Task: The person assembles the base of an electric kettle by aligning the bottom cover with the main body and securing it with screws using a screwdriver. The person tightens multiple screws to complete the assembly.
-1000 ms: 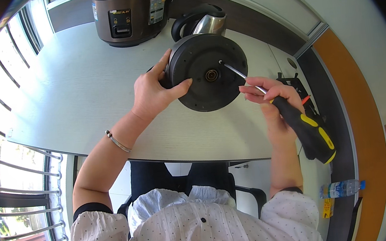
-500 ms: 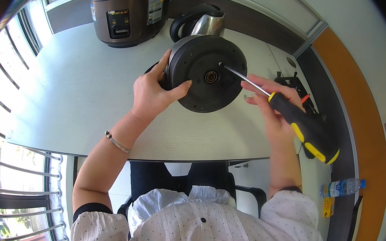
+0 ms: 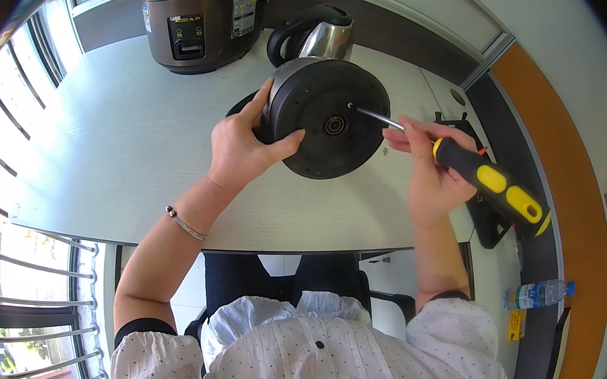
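Observation:
My left hand (image 3: 241, 138) grips an electric kettle (image 3: 317, 147) by its side, thumb pressed on the underside. The kettle is tipped so its round black base faces me, with a ringed socket (image 3: 334, 125) at the centre. My right hand (image 3: 432, 171) holds a screwdriver (image 3: 501, 185) with a black and yellow handle, thumb and fingers around the front of the grip. Its metal shaft points up and left to the base. At its tip, a small shiny screw (image 3: 351, 105) shows right of and above the socket; whether they touch is hard to tell.
A brown rice cooker (image 3: 206, 28) and a second, silver kettle (image 3: 328, 41) stand at the back of the pale table (image 3: 119, 150). A black tool case (image 3: 488, 221) lies at the right. Farther down is a water bottle (image 3: 540, 294). Small metal bits (image 3: 386, 151) lie beside the kettle.
The screwdriver handle has swung right and upward, and its yellow grip patches have turned. My right hand's grip on it has shifted. The kettle has moved very slightly.

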A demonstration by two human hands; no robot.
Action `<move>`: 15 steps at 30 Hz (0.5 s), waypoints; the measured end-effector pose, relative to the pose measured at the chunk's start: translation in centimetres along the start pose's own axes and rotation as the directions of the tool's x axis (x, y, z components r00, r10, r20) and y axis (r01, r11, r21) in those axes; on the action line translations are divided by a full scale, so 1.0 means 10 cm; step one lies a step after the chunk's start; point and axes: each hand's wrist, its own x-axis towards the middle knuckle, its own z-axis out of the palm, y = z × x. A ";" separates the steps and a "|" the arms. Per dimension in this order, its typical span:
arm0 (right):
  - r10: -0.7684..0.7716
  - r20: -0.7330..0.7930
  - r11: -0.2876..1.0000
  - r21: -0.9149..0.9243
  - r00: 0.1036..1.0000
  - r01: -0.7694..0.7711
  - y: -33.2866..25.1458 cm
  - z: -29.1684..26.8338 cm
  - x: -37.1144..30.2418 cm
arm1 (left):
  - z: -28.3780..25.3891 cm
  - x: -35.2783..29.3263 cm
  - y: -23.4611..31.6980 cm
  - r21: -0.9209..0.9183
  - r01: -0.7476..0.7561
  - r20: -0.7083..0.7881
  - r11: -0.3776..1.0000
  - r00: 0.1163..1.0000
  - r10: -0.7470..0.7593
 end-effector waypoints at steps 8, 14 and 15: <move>-0.017 0.053 0.993 -0.113 0.998 0.023 0.03 0.04 -0.03 | -0.01 0.03 -0.01 -0.141 0.109 -0.003 0.984 0.994 -0.110; -0.048 0.073 0.960 -0.272 0.996 0.066 0.07 0.09 -0.11 | -0.02 0.04 -0.02 -0.198 0.128 0.001 0.972 0.991 -0.131; -0.124 0.097 0.948 -0.281 0.987 0.147 0.08 0.11 -0.11 | -0.02 0.04 -0.02 -0.210 0.126 -0.008 0.970 0.991 -0.130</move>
